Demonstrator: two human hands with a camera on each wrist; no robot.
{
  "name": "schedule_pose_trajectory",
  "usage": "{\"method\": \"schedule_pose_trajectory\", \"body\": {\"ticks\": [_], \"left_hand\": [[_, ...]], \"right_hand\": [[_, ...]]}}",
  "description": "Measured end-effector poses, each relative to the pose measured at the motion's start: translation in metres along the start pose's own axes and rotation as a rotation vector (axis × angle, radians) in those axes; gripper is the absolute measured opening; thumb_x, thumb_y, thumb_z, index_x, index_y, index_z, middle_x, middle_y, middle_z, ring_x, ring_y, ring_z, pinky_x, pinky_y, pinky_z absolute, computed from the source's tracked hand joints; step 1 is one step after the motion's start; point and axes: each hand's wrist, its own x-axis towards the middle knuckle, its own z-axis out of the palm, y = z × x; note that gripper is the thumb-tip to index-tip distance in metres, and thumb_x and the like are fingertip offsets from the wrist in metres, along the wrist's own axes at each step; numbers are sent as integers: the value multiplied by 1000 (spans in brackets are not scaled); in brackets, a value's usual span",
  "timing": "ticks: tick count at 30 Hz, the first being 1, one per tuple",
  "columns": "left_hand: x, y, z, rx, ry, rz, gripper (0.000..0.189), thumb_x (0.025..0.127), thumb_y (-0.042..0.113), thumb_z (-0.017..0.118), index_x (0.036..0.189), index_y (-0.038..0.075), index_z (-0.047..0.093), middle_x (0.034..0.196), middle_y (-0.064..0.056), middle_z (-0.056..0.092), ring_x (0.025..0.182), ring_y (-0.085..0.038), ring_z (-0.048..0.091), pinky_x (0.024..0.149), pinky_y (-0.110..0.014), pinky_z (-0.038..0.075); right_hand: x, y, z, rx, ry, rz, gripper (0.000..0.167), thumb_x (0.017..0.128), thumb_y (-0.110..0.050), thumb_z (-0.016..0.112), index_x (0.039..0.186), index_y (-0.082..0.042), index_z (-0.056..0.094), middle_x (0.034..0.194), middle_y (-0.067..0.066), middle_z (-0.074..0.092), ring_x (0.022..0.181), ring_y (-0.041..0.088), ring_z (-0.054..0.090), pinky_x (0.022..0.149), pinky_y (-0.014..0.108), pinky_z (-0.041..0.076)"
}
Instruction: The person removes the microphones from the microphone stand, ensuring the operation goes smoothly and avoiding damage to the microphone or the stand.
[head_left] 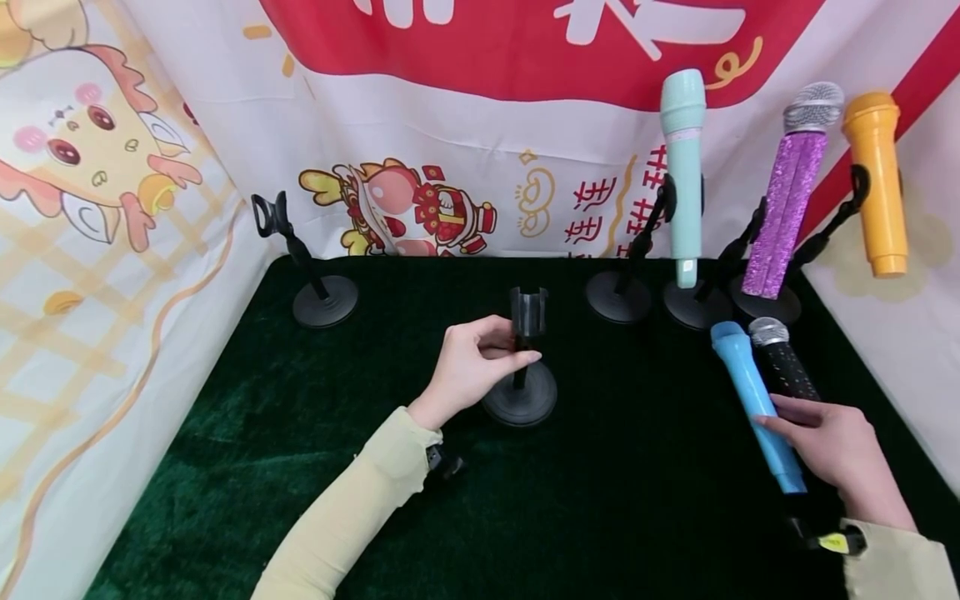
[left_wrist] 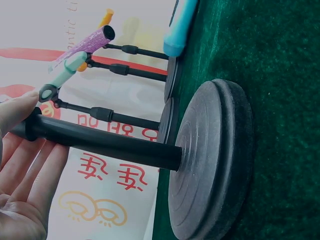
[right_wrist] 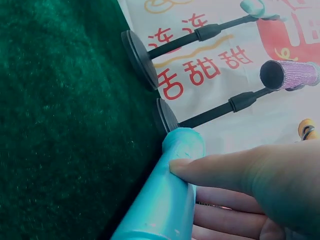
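Note:
In the head view my left hand (head_left: pixel 474 360) grips the upper pole of a black microphone stand (head_left: pixel 523 396), just below its empty clip (head_left: pixel 529 312). The stand is upright, its round base (left_wrist: pixel 215 160) on the green cloth in the left wrist view. At the right, my right hand (head_left: pixel 834 437) holds a light blue microphone (head_left: pixel 753 400), thumb (right_wrist: pixel 187 169) across its body and fingers behind. Close beside it lies a black microphone (head_left: pixel 783 360) with a silver mesh head, partly hidden by the right hand.
Mint (head_left: pixel 684 167), purple glitter (head_left: pixel 787 192) and orange (head_left: pixel 877 183) microphones sit in stands at the back right. Another stand (head_left: pixel 324 300) with an empty clip is at the back left. Printed cloth walls (head_left: pixel 247 108) border the green tabletop (head_left: pixel 247 475).

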Motion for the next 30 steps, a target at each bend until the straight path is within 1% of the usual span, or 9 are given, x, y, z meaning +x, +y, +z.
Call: {"method": "schedule_pose_trajectory", "body": {"ticks": [3, 8, 14, 19, 21, 24, 26, 28, 30], "left_hand": [[-1, -1, 0, 1, 1, 4, 24, 88, 27, 83, 105, 14, 73, 101, 1, 73, 89, -14, 73, 77, -32, 61], [-1, 0, -1, -2, 3, 7, 24, 89, 27, 83, 106, 14, 73, 101, 0, 73, 89, -14, 73, 78, -32, 61], [-1, 0, -2, -5, -2, 8, 20, 89, 21, 82, 106, 14, 72, 104, -11, 73, 90, -15, 73, 78, -32, 61], [0, 0, -2, -4, 4, 10, 18, 89, 16, 82, 105, 13, 72, 101, -4, 74, 88, -15, 73, 77, -32, 61], [0, 1, -1, -4, 6, 12, 18, 89, 16, 82, 104, 13, 73, 101, -2, 74, 88, -15, 73, 77, -32, 61], [0, 1, -1, -3, 5, 12, 19, 89, 17, 82, 105, 13, 73, 102, -4, 73, 89, -15, 73, 77, -32, 61], [0, 1, -1, -7, 3, 12, 19, 89, 17, 82, 105, 13, 73, 102, -4, 73, 89, -15, 73, 77, -32, 61], [0, 0, -1, -9, 0, 8, 19, 89, 18, 82, 105, 13, 73, 102, -2, 73, 89, -15, 73, 77, -32, 61], [0, 1, -1, -12, -2, 7, 20, 89, 18, 82, 105, 13, 72, 102, -1, 73, 90, -15, 73, 77, -32, 61]], "right_hand": [[-1, 2, 2, -10, 43, 17, 73, 94, -53, 69, 135, 6, 60, 118, 34, 64, 87, 35, 64, 54, 34, 52], [-2, 2, 4, -23, 70, 28, 71, 94, -51, 70, 133, 7, 61, 118, 34, 64, 85, 35, 66, 54, 35, 54], [-1, -1, 3, -53, 87, -2, 68, 94, -47, 72, 131, 8, 61, 111, 33, 67, 82, 34, 67, 53, 34, 52], [-1, -1, 2, -85, 109, -28, 63, 94, -43, 74, 128, 9, 63, 106, 31, 70, 85, 38, 67, 54, 33, 49], [-1, -2, 2, -94, 119, -38, 61, 94, -41, 74, 128, 9, 64, 108, 31, 69, 88, 42, 66, 55, 33, 48], [0, -4, 0, -94, 127, -31, 63, 94, -41, 74, 129, 10, 62, 112, 32, 67, 95, 48, 65, 58, 39, 51], [1, -7, -2, -90, 141, -30, 64, 95, -42, 73, 130, 10, 61, 116, 32, 65, 103, 52, 62, 64, 47, 53], [1, -12, -3, -83, 163, -37, 65, 95, -43, 73, 130, 10, 61, 116, 31, 65, 108, 52, 61, 72, 53, 52], [1, -19, -4, -74, 183, -58, 65, 95, -43, 72, 131, 10, 61, 119, 31, 65, 111, 52, 60, 76, 55, 49]]}}
